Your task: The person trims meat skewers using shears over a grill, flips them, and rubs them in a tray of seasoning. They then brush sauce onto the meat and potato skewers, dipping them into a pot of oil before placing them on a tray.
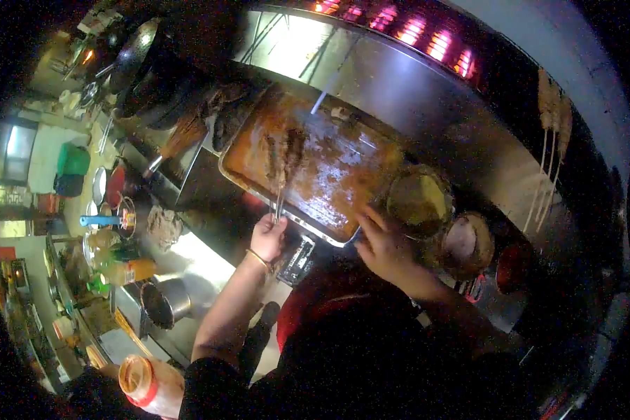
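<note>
With the left grip (267,236), holds dark meat skewers (285,157) by their sticks, fingers closed round the ends at the near edge of a metal tray (329,185). Points the meat away from the body, over the left part of the tray; hard to tell whether resting on the tray or held just above. Too blurred for a sure count of the sticks. Wears a thin band (259,260) on the left wrist.

With the right grip (383,246), reaches to the tray's near right corner, fingers parted and open; impossible to tell whether touching the rim.

On the tray, orange-brown smears and shiny patches. Just beside the right hand, a round bowl (452,199) with something yellow inside; next to that, a pale-rimmed bowl (486,241), then a dark red bowl (514,269).

To the left of the tray, a brush (182,136) with brown bristles. Farther left, on the metal bench (204,260), a crumpled cloth (164,225) and a metal pot (180,297). Beyond the tray, a row of glowing heating elements (411,31). At upper right, well apart from both hands, paler skewers (554,105) with long sticks.
</note>
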Demonstrator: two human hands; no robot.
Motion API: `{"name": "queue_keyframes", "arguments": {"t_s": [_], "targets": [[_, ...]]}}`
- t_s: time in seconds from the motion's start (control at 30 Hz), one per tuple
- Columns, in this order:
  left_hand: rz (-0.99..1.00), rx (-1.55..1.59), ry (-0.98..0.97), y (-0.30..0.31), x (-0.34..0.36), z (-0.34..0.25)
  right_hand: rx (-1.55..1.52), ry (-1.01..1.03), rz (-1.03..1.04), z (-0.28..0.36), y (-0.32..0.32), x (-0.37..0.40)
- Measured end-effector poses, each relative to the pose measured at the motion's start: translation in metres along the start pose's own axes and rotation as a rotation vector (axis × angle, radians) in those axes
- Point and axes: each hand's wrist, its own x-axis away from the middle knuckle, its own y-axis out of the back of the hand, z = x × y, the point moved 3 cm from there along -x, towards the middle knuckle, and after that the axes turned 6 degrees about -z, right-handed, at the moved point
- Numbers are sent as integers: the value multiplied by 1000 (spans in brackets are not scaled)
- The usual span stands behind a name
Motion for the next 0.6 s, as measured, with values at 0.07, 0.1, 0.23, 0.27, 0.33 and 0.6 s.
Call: {"name": "queue_keyframes", "arguments": {"t_s": [0.07, 0.1, 0.23, 0.27, 0.33, 0.6], "targets": [[23, 81, 50, 10, -17, 4, 98, -40, 64, 7, -30, -23], [33, 122, 74, 15, -25, 5, 139, -56, 7, 7, -42, -39], [86, 196, 99, 23, -36, 19, 164, -315, -276, -37, -102, -114], [85, 216, 103, 23, -43, 28, 386, -283, -339, -45, -108, -131], [88, 222, 122, 22, -37, 15, 314, -86, -149, -45, -138, -147], [103, 249, 139, 25, -48, 28, 252, 409, 496, -12, -86, -40]]}}
